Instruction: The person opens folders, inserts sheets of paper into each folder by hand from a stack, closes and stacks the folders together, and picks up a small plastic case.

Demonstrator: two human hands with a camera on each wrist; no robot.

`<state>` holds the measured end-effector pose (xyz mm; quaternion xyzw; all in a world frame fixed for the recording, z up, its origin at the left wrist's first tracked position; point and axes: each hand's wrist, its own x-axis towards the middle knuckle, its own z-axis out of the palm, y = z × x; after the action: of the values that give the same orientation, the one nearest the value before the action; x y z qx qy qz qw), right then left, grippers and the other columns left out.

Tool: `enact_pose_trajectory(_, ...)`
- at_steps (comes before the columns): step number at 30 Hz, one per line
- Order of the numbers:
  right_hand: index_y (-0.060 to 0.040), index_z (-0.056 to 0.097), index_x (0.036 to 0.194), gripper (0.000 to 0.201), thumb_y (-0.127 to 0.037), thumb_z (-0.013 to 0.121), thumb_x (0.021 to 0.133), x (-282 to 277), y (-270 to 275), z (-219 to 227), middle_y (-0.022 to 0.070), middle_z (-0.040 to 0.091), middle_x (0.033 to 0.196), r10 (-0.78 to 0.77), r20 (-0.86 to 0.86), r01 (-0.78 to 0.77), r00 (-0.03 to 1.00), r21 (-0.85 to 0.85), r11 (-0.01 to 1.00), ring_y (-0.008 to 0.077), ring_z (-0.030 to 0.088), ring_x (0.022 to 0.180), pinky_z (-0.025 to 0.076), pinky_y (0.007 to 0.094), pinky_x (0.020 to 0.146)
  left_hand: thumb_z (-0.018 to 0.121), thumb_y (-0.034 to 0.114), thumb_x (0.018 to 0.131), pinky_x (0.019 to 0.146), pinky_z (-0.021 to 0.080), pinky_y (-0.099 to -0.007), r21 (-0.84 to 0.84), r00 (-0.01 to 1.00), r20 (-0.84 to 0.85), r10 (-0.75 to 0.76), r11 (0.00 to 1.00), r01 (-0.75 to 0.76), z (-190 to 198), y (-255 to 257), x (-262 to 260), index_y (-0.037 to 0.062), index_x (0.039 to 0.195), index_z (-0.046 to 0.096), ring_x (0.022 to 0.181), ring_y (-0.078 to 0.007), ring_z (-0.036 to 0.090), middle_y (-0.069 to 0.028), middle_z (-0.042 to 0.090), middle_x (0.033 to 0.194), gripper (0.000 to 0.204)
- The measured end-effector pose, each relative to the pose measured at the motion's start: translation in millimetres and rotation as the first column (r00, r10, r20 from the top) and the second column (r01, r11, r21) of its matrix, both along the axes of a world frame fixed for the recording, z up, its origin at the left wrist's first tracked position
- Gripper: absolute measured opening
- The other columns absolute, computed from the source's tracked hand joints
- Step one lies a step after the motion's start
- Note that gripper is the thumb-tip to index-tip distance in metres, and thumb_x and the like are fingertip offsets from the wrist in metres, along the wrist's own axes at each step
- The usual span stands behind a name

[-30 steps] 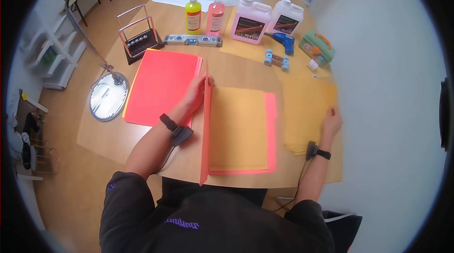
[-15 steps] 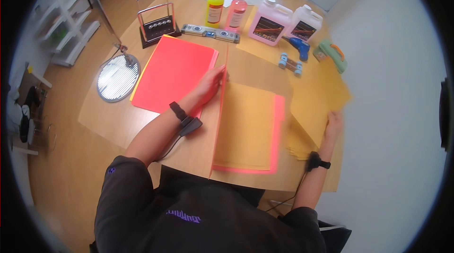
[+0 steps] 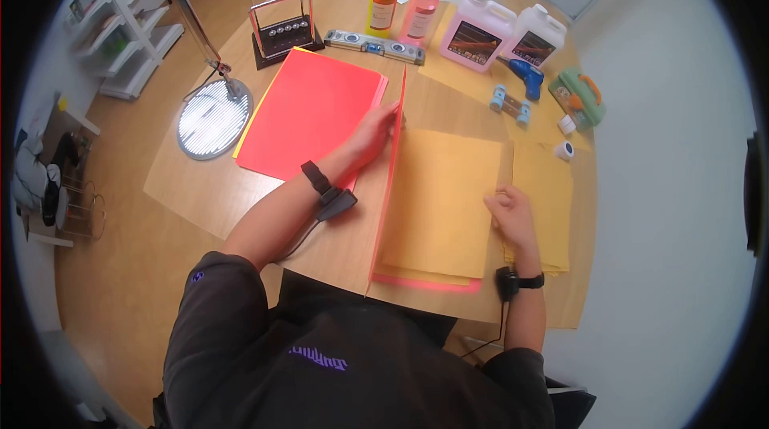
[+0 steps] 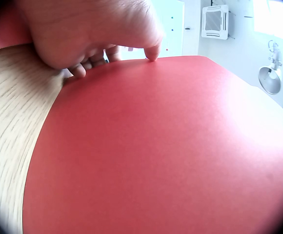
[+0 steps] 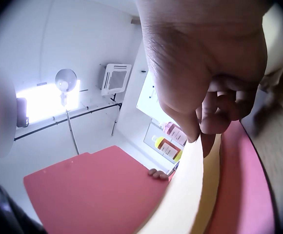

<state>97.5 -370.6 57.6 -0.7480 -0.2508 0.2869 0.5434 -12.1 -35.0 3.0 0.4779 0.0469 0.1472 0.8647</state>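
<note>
Left hand (image 3: 372, 138) grips the red folder's cover (image 4: 151, 146) upright, prolly leaving room beside it for the yellow sheet (image 3: 444, 197) the right hand (image 3: 513, 219) pinches.

Hands (image 3: 372, 138) (image 3: 513, 218) apart, right in a pinch

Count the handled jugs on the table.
2: the pink jug right of the pink bottle, and the paler jug next to it, behind the blue tool. No others visible.
</note>
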Motion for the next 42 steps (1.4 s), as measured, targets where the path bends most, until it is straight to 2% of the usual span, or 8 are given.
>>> enact_pose_trajectory(5,-0.0001,0.064,0.097,0.013,-0.011,0.07,0.094,-17,8,5,-0.0016,0.061,0.061,0.025,0.02,-0.023,0.999,-0.085,0.996,0.0033,0.047,0.046,0.038,0.0203,0.044,0.049,0.033,0.098,0.071,0.045,-0.029,0.006,0.999,0.037,-0.036,0.999,0.036,1,2,-1,0.0092,0.088,0.055,0.079,-0.0149,0.053,-0.0027,0.053,0.084,0.026)
enact_pose_trajectory(8,0.0007,0.065,0.089,0.018,-0.015,0.074,0.091,-19,8,4,-0.001,0.058,0.057,-0.018,0.26,0.078,0.965,-0.221,0.972,0.0047,0.048,0.048,0.04,0.0229,0.047,0.048,0.039,0.105,0.069,0.04,-0.0271,-0.024,1.0,0.02,0.011,1.0,-0.011,9,-5,-3,0.0111,0.083,0.058,0.072,-0.0104,0.049,0.0016,0.053,0.076,0.037)
enact_pose_trajectory(13,0.0016,0.066,0.086,0.022,-0.018,0.076,0.089,11,-14,14,0.0002,0.051,0.054,-0.224,0.611,0.362,0.759,-0.11,0.926,0.0068,0.046,0.052,0.04,0.0253,0.052,0.047,0.037,0.105,0.074,0.042,-0.0277,-0.039,0.999,0.047,-0.014,0.999,0.016,2,-2,-1,0.0106,0.085,0.059,0.076,-0.0117,0.052,0.0006,0.056,0.078,0.036)
enact_pose_trajectory(20,0.0008,0.067,0.099,0.032,-0.027,0.077,0.087,75,-83,4,0.0085,0.064,0.076,-0.369,0.731,0.627,0.574,-0.103,0.772,0.0173,0.059,0.067,0.051,0.0326,0.066,0.047,0.035,0.105,0.084,0.043,-0.03,0.001,0.999,0.044,0.011,1.0,-0.011,-4,1,1,0.0088,0.087,0.057,0.085,-0.0146,0.054,-0.0024,0.057,0.085,0.033)
enact_pose_trajectory(22,0.0012,0.065,0.112,0.049,-0.035,0.081,0.083,85,-97,-6,0.0165,0.068,0.095,-0.166,0.955,0.697,0.244,-0.054,0.715,0.0302,0.065,0.088,0.053,0.0425,0.082,0.047,0.035,0.106,0.084,0.043,-0.0299,-0.069,0.999,0.041,0.007,0.998,-0.004,5,-4,-2,0.0087,0.087,0.057,0.086,-0.0149,0.054,-0.0024,0.056,0.085,0.033)
enact_pose_trajectory(25,0.0024,0.062,0.122,0.065,-0.04,0.084,0.078,87,-104,-1,0.0227,0.068,0.112,-0.143,0.914,0.743,0.378,-0.208,0.636,0.0384,0.065,0.107,0.051,0.0466,0.094,0.046,0.034,0.106,0.084,0.043,-0.0298,-0.122,0.999,0.046,0.004,0.993,0.001,9,-5,-4,0.0085,0.087,0.056,0.086,-0.0154,0.054,-0.0025,0.056,0.084,0.033)
enact_pose_trajectory(31,0.0034,0.062,0.126,0.071,-0.038,0.087,0.075,91,-109,-2,0.0247,0.064,0.128,-0.253,0.771,0.685,0.584,-0.3,0.664,0.0372,0.061,0.121,0.049,0.0433,0.101,0.046,0.033,0.106,0.084,0.043,-0.0299,-0.056,1.0,0.004,0.009,0.998,-0.009,3,-2,-4,0.008,0.087,0.056,0.086,-0.0157,0.054,-0.0027,0.055,0.085,0.033)
enact_pose_trajectory(42,-0.0031,0.051,0.138,0.068,-0.019,0.081,0.079,96,-116,-8,0.0186,0.068,0.115,-0.298,0.835,0.746,0.462,-0.184,0.64,0.0344,0.065,0.11,0.052,0.0432,0.092,0.047,0.036,0.104,0.079,0.045,-0.0297,0.015,0.997,0.073,0.003,1.0,-0.004,-12,5,3,0.0087,0.088,0.056,0.084,-0.0159,0.053,-0.0033,0.055,0.086,0.033)
